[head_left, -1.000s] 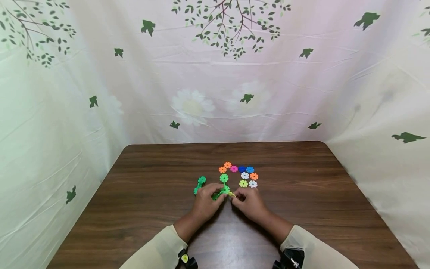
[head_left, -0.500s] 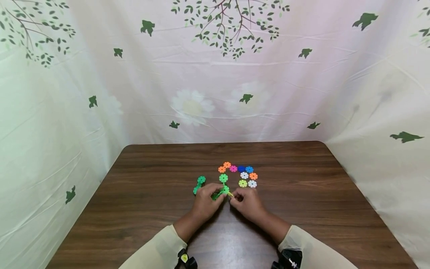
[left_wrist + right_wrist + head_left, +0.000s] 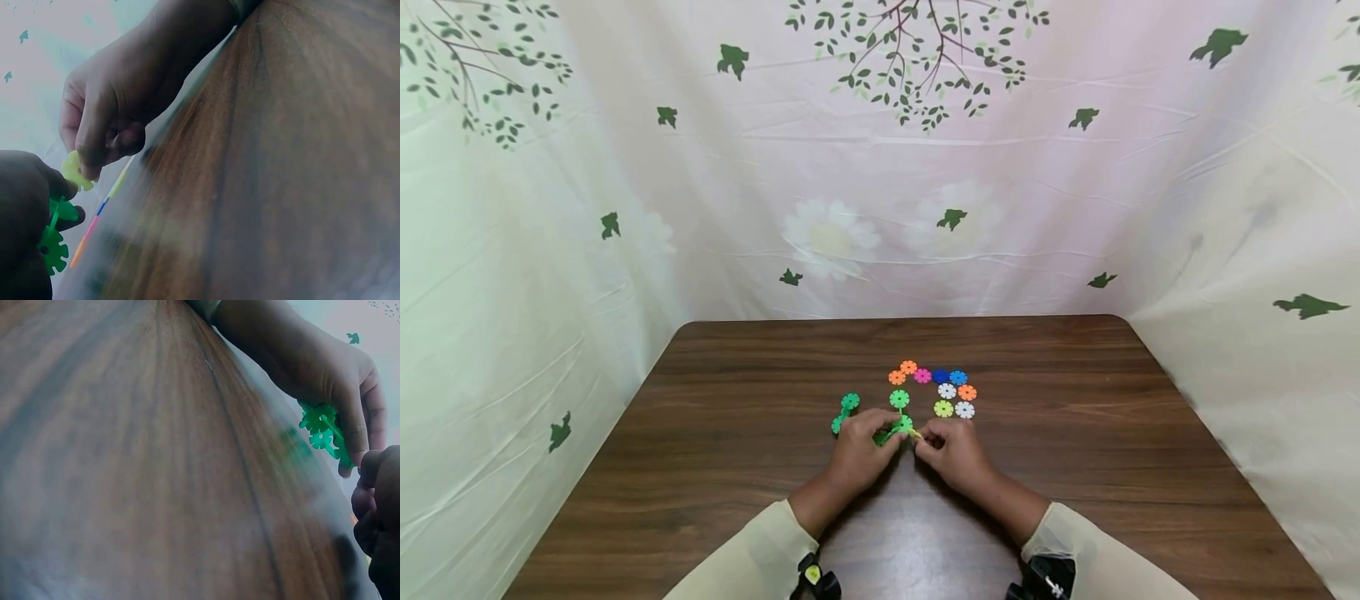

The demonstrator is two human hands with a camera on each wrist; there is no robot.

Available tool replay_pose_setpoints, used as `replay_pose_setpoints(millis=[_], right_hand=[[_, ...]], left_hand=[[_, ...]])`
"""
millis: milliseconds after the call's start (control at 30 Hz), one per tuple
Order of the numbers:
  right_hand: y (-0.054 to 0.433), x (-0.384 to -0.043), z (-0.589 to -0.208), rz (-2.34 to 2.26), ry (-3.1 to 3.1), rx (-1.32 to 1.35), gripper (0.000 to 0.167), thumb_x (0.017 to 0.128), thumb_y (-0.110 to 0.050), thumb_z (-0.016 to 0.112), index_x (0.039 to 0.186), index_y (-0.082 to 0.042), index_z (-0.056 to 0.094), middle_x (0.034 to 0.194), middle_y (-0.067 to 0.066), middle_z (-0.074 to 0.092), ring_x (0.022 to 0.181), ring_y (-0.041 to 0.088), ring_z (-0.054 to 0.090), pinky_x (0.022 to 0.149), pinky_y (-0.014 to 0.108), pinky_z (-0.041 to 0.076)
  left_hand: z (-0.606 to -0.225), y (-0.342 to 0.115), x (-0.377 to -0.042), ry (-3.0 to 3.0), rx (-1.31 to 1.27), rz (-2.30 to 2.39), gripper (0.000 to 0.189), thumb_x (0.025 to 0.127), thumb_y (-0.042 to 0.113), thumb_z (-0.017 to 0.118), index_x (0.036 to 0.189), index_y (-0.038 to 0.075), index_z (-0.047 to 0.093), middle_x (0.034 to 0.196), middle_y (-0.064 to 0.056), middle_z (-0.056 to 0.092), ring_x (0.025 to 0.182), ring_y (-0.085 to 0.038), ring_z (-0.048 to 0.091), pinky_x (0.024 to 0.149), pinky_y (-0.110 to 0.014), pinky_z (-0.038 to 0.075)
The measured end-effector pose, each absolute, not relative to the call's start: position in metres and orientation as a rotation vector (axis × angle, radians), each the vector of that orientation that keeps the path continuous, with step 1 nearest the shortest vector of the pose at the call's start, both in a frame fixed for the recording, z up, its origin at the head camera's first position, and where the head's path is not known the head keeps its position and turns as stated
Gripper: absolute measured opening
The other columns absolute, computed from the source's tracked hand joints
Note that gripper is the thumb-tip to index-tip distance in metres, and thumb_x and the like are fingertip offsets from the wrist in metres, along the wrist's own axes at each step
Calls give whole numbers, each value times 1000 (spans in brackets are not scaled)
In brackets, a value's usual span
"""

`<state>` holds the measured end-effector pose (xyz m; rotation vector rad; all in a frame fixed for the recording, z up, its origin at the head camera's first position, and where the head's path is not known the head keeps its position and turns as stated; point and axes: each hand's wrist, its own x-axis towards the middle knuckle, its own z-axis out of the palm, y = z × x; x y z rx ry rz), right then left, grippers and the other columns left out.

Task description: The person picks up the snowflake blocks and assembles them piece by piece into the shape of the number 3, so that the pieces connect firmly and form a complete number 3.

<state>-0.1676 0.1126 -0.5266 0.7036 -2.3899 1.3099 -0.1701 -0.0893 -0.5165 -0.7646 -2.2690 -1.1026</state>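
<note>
My left hand (image 3: 859, 450) grips a linked piece of green notched building discs (image 3: 899, 399), several of them slotted together at angles. Between the thumb and fingers of my right hand (image 3: 958, 454) is a yellow notched disc (image 3: 74, 170), pinched at its edge. In the head view the yellow disc meets the lower right of the green piece, right at the left fingertips. More of the green discs (image 3: 320, 422) show beside the left hand in the right wrist view. The left fingers cover part of the green piece.
Beyond the hands, loose discs lie flat on the brown wooden table (image 3: 737, 467): orange (image 3: 908, 367), pink (image 3: 922, 377), blue (image 3: 941, 377), white (image 3: 965, 410) and yellow-green (image 3: 943, 409). Darker green discs (image 3: 850, 402) show left of the left hand. A printed curtain (image 3: 880, 208) surrounds the table.
The right hand has shifted very slightly left with the yellow disc, which now tilts a little more. The left hand and the loose discs stay where they were.
</note>
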Motion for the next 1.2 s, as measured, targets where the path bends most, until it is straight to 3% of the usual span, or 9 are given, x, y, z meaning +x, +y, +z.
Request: replay_pose_setpoints(millis=[300, 700, 1200], right_hand=[[113, -168, -525, 1332, -2399, 723, 16, 84, 12, 81, 78, -3, 80, 73, 1, 74, 67, -5, 56, 59, 21, 53], [114, -168, -524, 1380, -2431, 742, 18, 87, 10, 81, 76, -5, 80, 74, 1, 75, 68, -3, 56, 60, 21, 53], [122, -171, -520, 1433, -2495, 747, 10, 91, 5, 81, 94, -5, 84, 78, 2, 76, 69, -4, 59, 61, 21, 56]], left_hand=[[-514, -89, -169, -2275, -778, -1139, 22, 85, -2, 90, 105, -3, 83, 100, -17, 83, 92, -28, 82, 78, -39, 67], [-515, -89, -169, -2277, -781, -1171, 19, 84, -3, 90, 103, 1, 86, 99, -12, 84, 92, -24, 82, 80, -35, 67], [-517, -86, -169, -2298, -757, -1124, 14, 87, -3, 88, 100, 0, 84, 102, -12, 81, 96, -25, 81, 83, -38, 67]])
